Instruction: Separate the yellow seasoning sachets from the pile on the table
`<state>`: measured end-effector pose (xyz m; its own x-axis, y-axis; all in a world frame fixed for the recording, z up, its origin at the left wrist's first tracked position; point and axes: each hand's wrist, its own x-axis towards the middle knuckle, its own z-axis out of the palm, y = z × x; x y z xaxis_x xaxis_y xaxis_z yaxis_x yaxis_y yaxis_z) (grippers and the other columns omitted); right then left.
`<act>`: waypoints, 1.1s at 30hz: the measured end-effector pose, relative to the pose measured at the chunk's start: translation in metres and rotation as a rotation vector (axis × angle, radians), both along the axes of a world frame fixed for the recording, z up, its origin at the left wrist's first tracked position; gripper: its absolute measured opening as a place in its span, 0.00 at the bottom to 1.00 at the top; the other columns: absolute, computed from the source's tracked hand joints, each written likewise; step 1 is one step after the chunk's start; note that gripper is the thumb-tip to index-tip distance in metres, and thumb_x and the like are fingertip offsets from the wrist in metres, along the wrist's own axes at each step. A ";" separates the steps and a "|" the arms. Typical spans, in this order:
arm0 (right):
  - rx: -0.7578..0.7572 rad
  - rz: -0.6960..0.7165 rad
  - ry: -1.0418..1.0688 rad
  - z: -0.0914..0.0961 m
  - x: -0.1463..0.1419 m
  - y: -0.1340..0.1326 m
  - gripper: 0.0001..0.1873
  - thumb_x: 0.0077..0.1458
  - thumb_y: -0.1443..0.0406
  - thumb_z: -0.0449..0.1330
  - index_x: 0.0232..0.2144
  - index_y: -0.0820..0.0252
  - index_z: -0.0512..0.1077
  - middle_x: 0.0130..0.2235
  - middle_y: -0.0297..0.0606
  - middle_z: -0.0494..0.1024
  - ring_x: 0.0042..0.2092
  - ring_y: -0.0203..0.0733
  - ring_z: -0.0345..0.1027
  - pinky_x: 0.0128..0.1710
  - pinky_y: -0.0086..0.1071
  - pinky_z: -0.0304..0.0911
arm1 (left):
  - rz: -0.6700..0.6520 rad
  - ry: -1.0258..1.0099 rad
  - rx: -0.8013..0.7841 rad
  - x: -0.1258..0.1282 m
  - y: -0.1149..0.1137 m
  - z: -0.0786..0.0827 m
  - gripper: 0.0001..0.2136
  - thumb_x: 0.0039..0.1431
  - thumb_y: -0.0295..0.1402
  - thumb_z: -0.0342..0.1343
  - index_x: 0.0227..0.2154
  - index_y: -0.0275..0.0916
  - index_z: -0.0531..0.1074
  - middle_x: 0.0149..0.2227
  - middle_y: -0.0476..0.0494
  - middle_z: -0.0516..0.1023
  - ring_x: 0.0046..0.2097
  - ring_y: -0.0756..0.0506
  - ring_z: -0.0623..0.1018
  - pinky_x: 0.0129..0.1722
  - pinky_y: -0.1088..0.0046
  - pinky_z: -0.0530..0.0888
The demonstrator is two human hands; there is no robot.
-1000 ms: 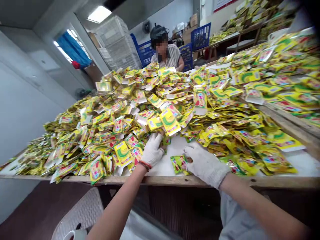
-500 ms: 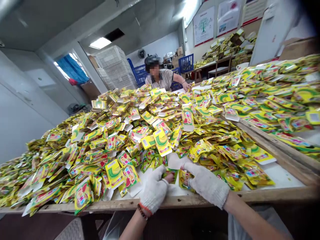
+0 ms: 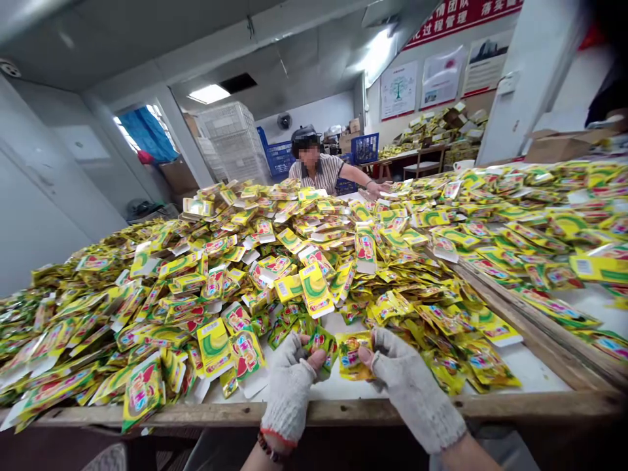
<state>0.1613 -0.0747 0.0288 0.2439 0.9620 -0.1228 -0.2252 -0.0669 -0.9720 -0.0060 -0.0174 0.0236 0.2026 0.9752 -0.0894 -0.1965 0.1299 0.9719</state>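
Both my hands wear white knit gloves with bare fingertips. My left hand (image 3: 289, 386) is closed on a small green and yellow sachet (image 3: 322, 341), pinched between thumb and fingers. My right hand (image 3: 407, 386) is closed on a thin stack of yellow sachets (image 3: 350, 356) held upright just above the white table top (image 3: 530, 366). The two hands are close together near the table's front edge. A large heap of yellow and green sachets (image 3: 275, 261) rises right behind them.
A wooden rim (image 3: 343, 412) runs along the table's front. A second table (image 3: 564, 222), also heaped with sachets, adjoins on the right. A person (image 3: 318, 167) in a striped shirt works at the far side. White and blue crates (image 3: 235, 140) stand behind.
Both hands have lifted off the table with sachets in them and come closer together. The camera has tilted upward, so the table sits lower in view.
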 end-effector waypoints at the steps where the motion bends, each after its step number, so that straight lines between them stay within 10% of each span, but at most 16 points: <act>1: -0.007 0.003 0.033 0.001 -0.007 0.000 0.20 0.41 0.52 0.65 0.32 0.58 0.69 0.27 0.32 0.75 0.23 0.35 0.65 0.18 0.25 0.57 | 0.015 -0.058 -0.031 0.002 -0.004 0.002 0.19 0.41 0.35 0.71 0.32 0.39 0.67 0.27 0.53 0.75 0.27 0.51 0.75 0.29 0.76 0.75; 9: 0.007 -0.147 -0.230 -0.003 -0.024 0.004 0.16 0.48 0.51 0.60 0.26 0.58 0.67 0.27 0.36 0.75 0.26 0.40 0.68 0.21 0.29 0.64 | -0.006 -0.313 -0.212 0.021 -0.035 0.026 0.19 0.39 0.37 0.72 0.30 0.38 0.69 0.35 0.45 0.80 0.39 0.42 0.81 0.39 0.66 0.78; 17: 0.118 -0.179 -0.225 -0.016 -0.020 0.006 0.20 0.42 0.49 0.66 0.29 0.58 0.73 0.32 0.39 0.79 0.35 0.47 0.72 0.34 0.34 0.69 | 0.059 -0.317 -0.159 0.033 -0.020 -0.001 0.23 0.31 0.37 0.75 0.33 0.37 0.74 0.32 0.43 0.81 0.37 0.41 0.81 0.39 0.68 0.79; 26: 0.128 -0.147 -0.187 -0.026 -0.016 0.006 0.17 0.43 0.52 0.67 0.26 0.59 0.71 0.27 0.34 0.74 0.32 0.42 0.69 0.36 0.34 0.69 | -0.071 -0.519 -0.260 0.029 -0.024 0.004 0.18 0.43 0.42 0.69 0.35 0.38 0.76 0.39 0.40 0.81 0.43 0.39 0.80 0.44 0.62 0.78; 33: 0.135 -0.195 -0.274 -0.029 -0.017 0.009 0.18 0.41 0.51 0.66 0.29 0.58 0.73 0.30 0.37 0.77 0.36 0.46 0.72 0.39 0.37 0.71 | -0.067 -0.205 -0.078 0.029 -0.015 -0.018 0.22 0.38 0.40 0.72 0.38 0.39 0.77 0.40 0.39 0.80 0.47 0.37 0.78 0.48 0.64 0.75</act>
<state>0.1445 -0.0661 -0.0006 0.4304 0.8974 0.0971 0.0487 0.0843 -0.9953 0.0232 -0.0319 0.0053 0.2886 0.9506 -0.1144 -0.3775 0.2228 0.8988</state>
